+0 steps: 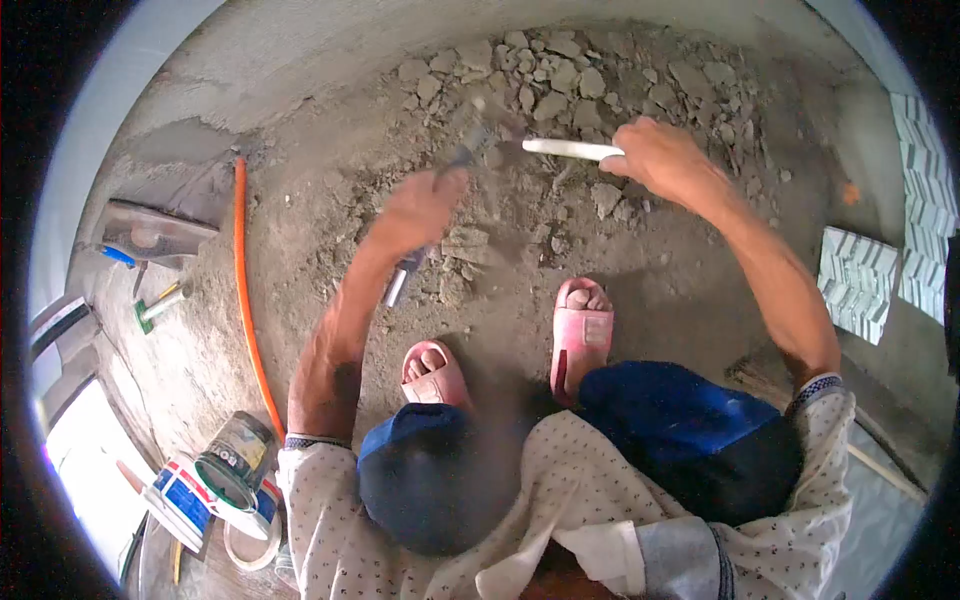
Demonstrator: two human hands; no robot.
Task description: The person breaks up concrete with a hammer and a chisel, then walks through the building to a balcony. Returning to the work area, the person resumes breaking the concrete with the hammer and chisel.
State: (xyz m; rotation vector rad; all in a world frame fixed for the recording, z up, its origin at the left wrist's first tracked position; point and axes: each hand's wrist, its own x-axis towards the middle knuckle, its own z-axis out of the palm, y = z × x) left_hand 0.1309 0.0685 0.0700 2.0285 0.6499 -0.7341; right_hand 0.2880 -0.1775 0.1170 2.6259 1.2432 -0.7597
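My left hand [425, 210] is closed around a dark-handled tool [402, 275] whose light metal end sticks out below the fist. Beyond the fist the tool's upper part is blurred by motion. To the right, my right hand [660, 155] grips a white rod-like handle [570, 149] that points left; what lies past its left end is blurred. Both hands are above the rough grey floor, near broken chunks of grey rubble [550, 105].
An orange pipe [243, 270] runs along the left, beside a trowel [155, 235] and a green-and-white tool [160, 307]. Buckets [237, 455] stand at the lower left. Patterned tiles [857, 280] lie on the right. My pink sandals [583, 335] are on the floor.
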